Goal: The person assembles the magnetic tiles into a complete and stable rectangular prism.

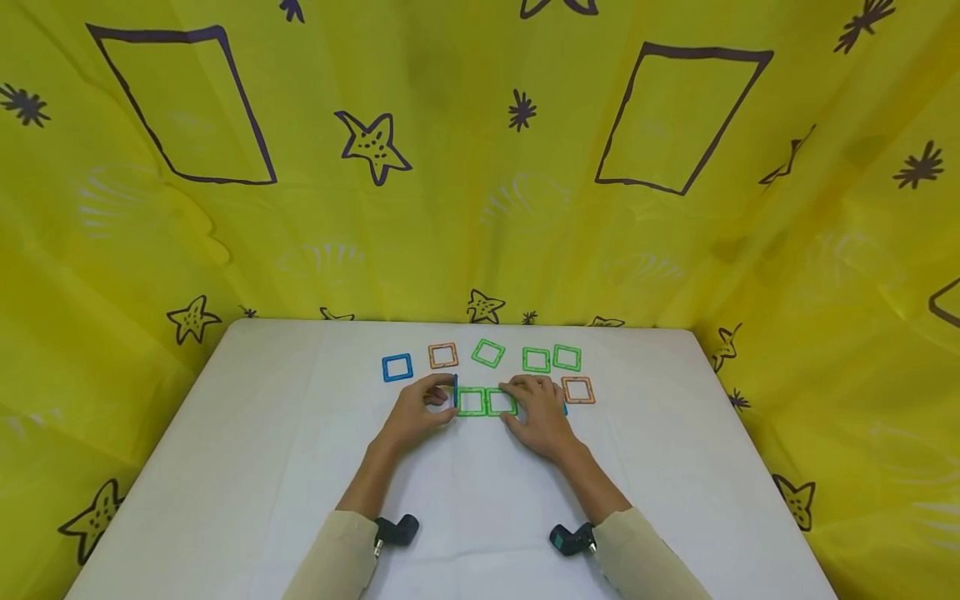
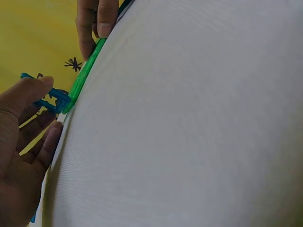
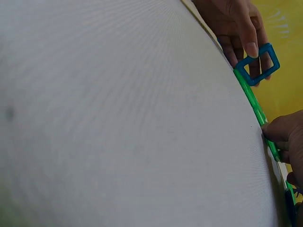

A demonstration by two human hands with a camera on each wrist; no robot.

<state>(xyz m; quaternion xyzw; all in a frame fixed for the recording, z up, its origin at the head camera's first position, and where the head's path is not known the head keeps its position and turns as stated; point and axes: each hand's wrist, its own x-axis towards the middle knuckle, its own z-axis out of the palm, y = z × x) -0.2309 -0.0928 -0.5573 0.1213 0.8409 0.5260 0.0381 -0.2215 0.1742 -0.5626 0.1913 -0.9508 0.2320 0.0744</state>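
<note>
In the head view, my left hand (image 1: pixel 416 414) pinches a blue square frame tile (image 1: pixel 455 392) that stands on edge. Its bottom meets the left side of a green square frame tile (image 1: pixel 472 414) lying flat. A second green square tile (image 1: pixel 497 414) lies flat against the first one's right side. My right hand (image 1: pixel 542 417) grips this second tile with thumb and fingers at its near and far edges. In the right wrist view the blue tile (image 3: pixel 275 57) rises from the end of the green strip, held between thumb and fingers.
Behind the hands lie a blue tile (image 1: pixel 397 367), an orange tile (image 1: pixel 443 366) and several green tiles, one tilted (image 1: pixel 489 362). Another orange tile (image 1: pixel 578 402) is right of my right hand, which partly hides a blue piece (image 1: pixel 566 409). A yellow curtain (image 1: pixel 450 233) surrounds the white table (image 1: pixel 300 467).
</note>
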